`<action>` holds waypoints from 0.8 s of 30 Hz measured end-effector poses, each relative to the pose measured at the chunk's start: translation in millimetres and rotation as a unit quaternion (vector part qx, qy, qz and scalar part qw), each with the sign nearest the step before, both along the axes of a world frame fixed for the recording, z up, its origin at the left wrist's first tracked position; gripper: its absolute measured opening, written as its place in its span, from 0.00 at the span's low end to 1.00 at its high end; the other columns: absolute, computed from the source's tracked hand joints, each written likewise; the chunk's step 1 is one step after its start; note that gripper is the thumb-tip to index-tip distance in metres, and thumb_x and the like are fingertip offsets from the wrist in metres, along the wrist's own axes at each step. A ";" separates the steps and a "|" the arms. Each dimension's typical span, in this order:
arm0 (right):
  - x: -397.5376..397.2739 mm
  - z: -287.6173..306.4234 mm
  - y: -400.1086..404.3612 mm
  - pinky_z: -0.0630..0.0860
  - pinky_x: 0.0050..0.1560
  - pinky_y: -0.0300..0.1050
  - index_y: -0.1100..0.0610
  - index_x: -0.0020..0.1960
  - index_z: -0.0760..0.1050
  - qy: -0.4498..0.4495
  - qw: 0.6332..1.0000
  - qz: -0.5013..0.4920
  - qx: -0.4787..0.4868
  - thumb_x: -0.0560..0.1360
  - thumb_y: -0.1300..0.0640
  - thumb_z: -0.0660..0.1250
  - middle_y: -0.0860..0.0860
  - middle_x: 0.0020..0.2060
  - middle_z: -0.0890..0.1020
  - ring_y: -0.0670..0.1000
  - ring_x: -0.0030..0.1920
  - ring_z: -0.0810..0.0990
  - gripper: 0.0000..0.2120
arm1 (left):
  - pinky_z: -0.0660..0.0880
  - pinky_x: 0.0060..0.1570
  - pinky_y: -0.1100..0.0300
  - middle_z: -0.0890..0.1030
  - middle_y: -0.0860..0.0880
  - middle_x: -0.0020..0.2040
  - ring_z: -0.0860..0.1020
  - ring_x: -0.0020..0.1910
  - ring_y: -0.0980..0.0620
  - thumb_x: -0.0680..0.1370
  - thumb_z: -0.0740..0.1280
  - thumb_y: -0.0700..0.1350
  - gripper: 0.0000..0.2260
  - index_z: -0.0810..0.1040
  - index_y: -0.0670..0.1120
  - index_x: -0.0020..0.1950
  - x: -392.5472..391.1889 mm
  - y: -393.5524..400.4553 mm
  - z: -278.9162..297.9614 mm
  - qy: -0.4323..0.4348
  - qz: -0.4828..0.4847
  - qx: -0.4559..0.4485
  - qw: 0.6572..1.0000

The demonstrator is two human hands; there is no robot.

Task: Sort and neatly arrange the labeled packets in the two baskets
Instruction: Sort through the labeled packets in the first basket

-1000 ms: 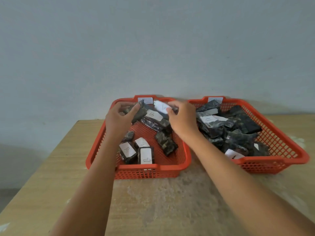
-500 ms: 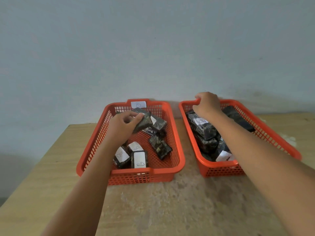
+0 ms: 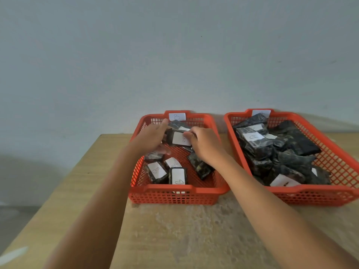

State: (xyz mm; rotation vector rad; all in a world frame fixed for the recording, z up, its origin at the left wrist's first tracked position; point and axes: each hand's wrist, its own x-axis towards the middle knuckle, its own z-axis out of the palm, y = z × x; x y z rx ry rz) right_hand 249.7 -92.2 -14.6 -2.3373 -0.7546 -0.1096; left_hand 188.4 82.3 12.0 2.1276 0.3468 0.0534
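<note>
- Two bare hands meet over the left basket (image 3: 175, 190), an orange mesh tray standing on a wooden table (image 3: 174, 230) against a pale wall (image 3: 174, 55).
- The left hand (image 3: 150, 137) and the right hand (image 3: 204, 144) hold one dark packet (image 3: 177, 138) between them, its white label facing up; the left hand's fingers curl round the packet's left end, while the right hand's thumb and fingertips pinch its right edge.
- The held packet sits above the rear half of the left basket, just in front of a white tag (image 3: 177, 116) clipped to the far rim, marked with what looks like a "B", though the writing is faint.
- Nearer the front wall of the same basket lie three labeled packets side by side (image 3: 167, 171), labels up, with an unlabeled-side packet (image 3: 200, 166) tilted to their right, partly under the right wrist.
- The right basket (image 3: 320, 195), just beside the left one and apart from both hands, is heaped with dark packets; one near the back shows a label (image 3: 252, 137) reading roughly "A", and another white label (image 3: 283, 181) shows at the front.
- A second white tag (image 3: 261, 113) stands on the right basket's far rim, partly hidden by a packet.
</note>
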 end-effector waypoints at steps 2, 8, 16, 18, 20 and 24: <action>0.0 -1.4 1.7 0.68 0.34 0.40 0.58 0.50 0.79 0.008 1.000 -0.012 -0.007 0.84 0.44 0.59 0.49 0.39 0.81 0.47 0.38 0.78 0.19 | 0.77 0.43 0.60 0.85 0.50 0.49 0.85 0.43 0.48 0.87 0.53 0.54 0.19 0.82 0.47 0.58 -7.1 14.5 5.1 -0.051 0.003 0.180 0.982; -3.4 -12.9 7.2 0.64 0.29 0.40 0.55 0.35 0.72 -0.064 0.994 -0.078 -0.035 0.83 0.40 0.59 0.49 0.31 0.77 0.46 0.31 0.74 0.24 | 0.73 0.45 0.57 0.79 0.45 0.55 0.79 0.51 0.51 0.81 0.67 0.49 0.10 0.83 0.58 0.61 -23.5 46.6 -25.1 -0.060 0.018 0.403 0.913; -6.6 -14.9 10.1 0.66 0.29 0.43 0.53 0.31 0.65 -0.092 0.985 -0.077 -0.124 0.83 0.40 0.56 0.50 0.28 0.73 0.53 0.33 0.74 0.26 | 0.72 0.65 0.44 0.76 0.48 0.67 0.71 0.69 0.47 0.77 0.73 0.51 0.30 0.66 0.66 0.76 -21.6 41.6 -30.2 0.078 -0.088 0.556 0.823; -9.7 -14.7 11.0 0.73 0.30 0.44 0.54 0.32 0.71 -0.102 0.977 -0.066 -0.175 0.82 0.36 0.53 0.50 0.30 0.76 0.52 0.32 0.77 0.28 | 0.73 0.65 0.44 0.76 0.45 0.67 0.72 0.69 0.45 0.77 0.73 0.49 0.32 0.65 0.63 0.78 -19.2 39.7 -32.5 0.077 -0.077 0.570 0.814; -12.4 -13.7 11.8 0.75 0.30 0.45 0.55 0.31 0.73 -0.101 0.979 -0.061 -0.168 0.82 0.36 0.50 0.50 0.27 0.75 0.51 0.28 0.76 0.32 | 0.78 0.58 0.47 0.79 0.43 0.62 0.78 0.60 0.45 0.80 0.69 0.47 0.25 0.66 0.56 0.76 -16.3 37.6 -33.1 0.043 -0.046 0.529 0.846; -8.8 -10.5 9.2 0.66 0.30 0.43 0.58 0.28 0.70 -0.080 0.993 -0.080 -0.046 0.86 0.48 0.49 0.50 0.23 0.71 0.49 0.25 0.71 0.31 | 0.80 0.37 0.55 0.81 0.46 0.57 0.80 0.46 0.48 0.80 0.64 0.39 0.19 0.69 0.50 0.70 -14.3 40.8 -34.2 0.016 -0.013 0.432 0.902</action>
